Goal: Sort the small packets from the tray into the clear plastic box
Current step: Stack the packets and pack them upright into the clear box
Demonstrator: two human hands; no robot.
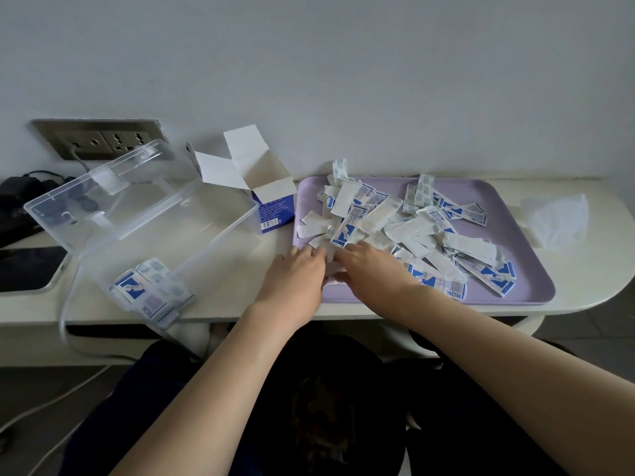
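A lilac tray point(522, 286) lies on the white table at the right, covered with several small white and blue packets point(422, 231). To its left stands the clear plastic box point(178, 242) with its lid open, and a few packets point(147, 290) lie in its near corner. My left hand point(295, 273) and my right hand point(371, 269) meet at the tray's near left corner. Between their fingertips they pinch a pale packet point(331, 264), blurred and partly hidden.
An open white and blue carton point(264, 197) stands between the box and the tray. A crumpled clear wrapper point(556, 218) lies right of the tray. A wall socket point(99, 139), a dark bag and a black phone point(27, 269) sit at the left.
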